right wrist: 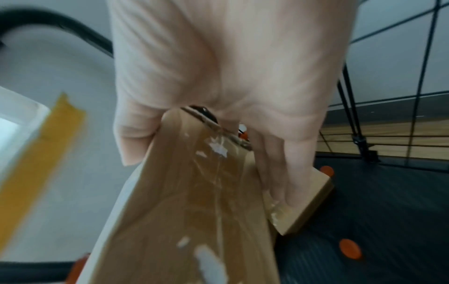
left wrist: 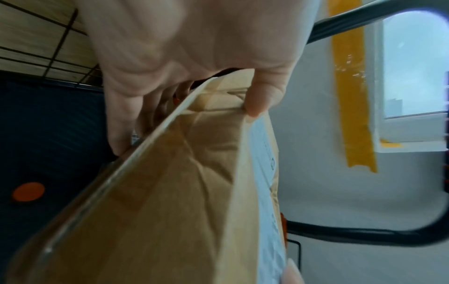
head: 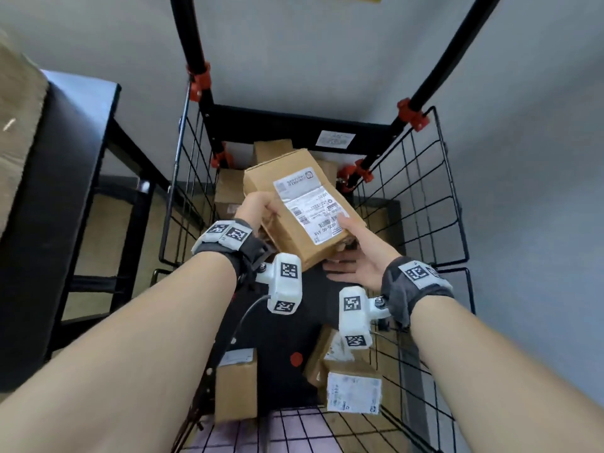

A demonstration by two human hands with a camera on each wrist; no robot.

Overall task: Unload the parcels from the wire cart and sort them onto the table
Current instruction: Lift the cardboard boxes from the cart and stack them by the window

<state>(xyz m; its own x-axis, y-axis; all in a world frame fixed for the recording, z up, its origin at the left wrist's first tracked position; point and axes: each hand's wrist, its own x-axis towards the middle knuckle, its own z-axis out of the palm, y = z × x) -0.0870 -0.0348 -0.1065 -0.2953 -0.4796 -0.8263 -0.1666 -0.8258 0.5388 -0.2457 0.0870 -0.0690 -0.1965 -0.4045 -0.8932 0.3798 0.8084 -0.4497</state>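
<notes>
Both hands are on one brown cardboard parcel [head: 302, 204], held up clear over the wire cart [head: 425, 197], tilted, with its white shipping label [head: 309, 204] facing up. The left hand [head: 258, 206] grips the near left edge: the thumb [left wrist: 261, 96] lies on the label face and the other fingers [left wrist: 121, 119] curl beneath, so the box edge is pinched between them. The right hand [head: 354, 253] takes the near right corner the same way, thumb [right wrist: 136, 138] on top and fingers [right wrist: 286, 173] flat against the underside.

The box looks stiff but a bit crumpled along the side nearest the left fingers, and clear tape runs glossy down the face under the right palm, so that strip is probably slick. Judging by how easily it sits in two edge pinches, it seems light to middling. I'd keep the fingers under the bottom corners rather than on the tape.

Below the fingers, more parcels [head: 353, 390] lie on the cart's dark floor, and others [head: 228, 191] are stacked beyond the held box. The black counter [head: 65, 178] stands off to the left of the left fingers, outside the cart wall, with a large carton [head: 18, 112] on it.
</notes>
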